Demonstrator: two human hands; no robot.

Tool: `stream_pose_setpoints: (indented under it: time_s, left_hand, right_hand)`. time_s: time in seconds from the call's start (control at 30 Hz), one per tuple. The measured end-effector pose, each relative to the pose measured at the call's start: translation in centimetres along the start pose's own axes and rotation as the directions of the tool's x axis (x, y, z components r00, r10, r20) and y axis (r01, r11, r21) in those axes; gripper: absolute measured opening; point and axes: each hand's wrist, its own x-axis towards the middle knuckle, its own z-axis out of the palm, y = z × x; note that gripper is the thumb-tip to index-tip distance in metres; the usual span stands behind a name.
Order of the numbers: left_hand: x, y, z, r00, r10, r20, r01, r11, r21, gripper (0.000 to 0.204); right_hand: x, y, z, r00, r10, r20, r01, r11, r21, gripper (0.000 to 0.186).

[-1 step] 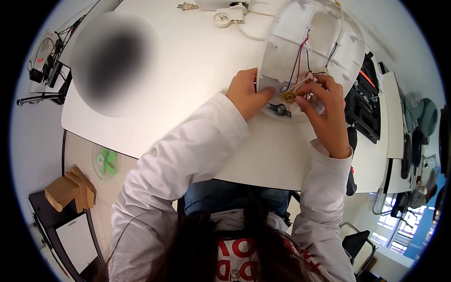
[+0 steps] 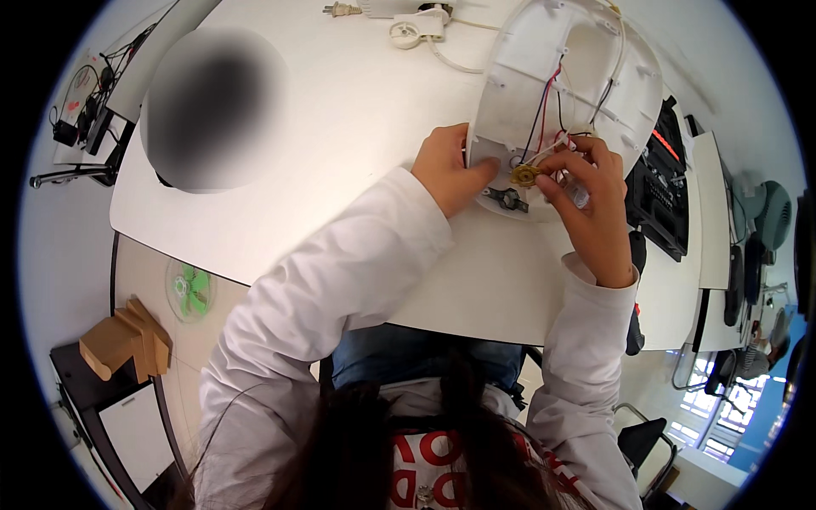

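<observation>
A white plastic housing point(image 2: 518, 93) lies on the table with its hollow inner side up, and red, blue and black wires run across it. My left hand point(image 2: 450, 170) grips its near left edge, thumb inside the shell and fingers around the outside. Between the thumb and fingertips of my right hand point(image 2: 592, 191) is a small round yellowish part point(image 2: 524, 175), held over the near end of the housing. Beside that part lies a dark bracket-like piece point(image 2: 507, 200) inside the shell. My right fingers partly hide the wires there.
A black tool case point(image 2: 659, 195) lies open right of the housing. A white plug and cord point(image 2: 406, 34) lie at the table's far side. A blurred shape point(image 2: 217, 110) covers the far left; I cannot make it out. Cardboard boxes point(image 2: 127, 340) stand on a cabinet at lower left.
</observation>
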Motion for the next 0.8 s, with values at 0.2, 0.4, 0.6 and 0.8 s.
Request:
stream_pose_setpoints:
  time_s: [0.2, 0.4, 0.6, 0.8]
  left_hand:
    - [0.1, -0.7, 0.4, 0.999, 0.038, -0.033, -0.038, 0.999, 0.008, 0.024]
    - [0.3, -0.9, 0.2, 0.999, 0.038, -0.014, -0.037, 0.999, 0.02, 0.026]
    - [0.0, -0.3, 0.3, 1.0, 0.012, -0.018, -0.012, 1.0, 0.026, 0.026]
    - [-0.5, 0.5, 0.0, 1.0, -0.011, 0.011, 0.01, 0.999, 0.045, 0.028]
  right_hand:
    - [-0.5, 0.2, 0.3, 0.998, 0.042, 0.057, -0.044, 0.998, 0.034, 0.013]
    - [-0.4, 0.2, 0.7, 0.998, 0.068, 0.009, -0.068, 0.993, 0.099, 0.013]
    - [-0.4, -0.1, 0.8, 0.994, 0.104, 0.033, -0.105, 0.993, 0.05, 0.012]
    - [-0.2, -0.1, 0.8, 0.994, 0.088, 0.061, -0.093, 0.992, 0.084, 0.013]
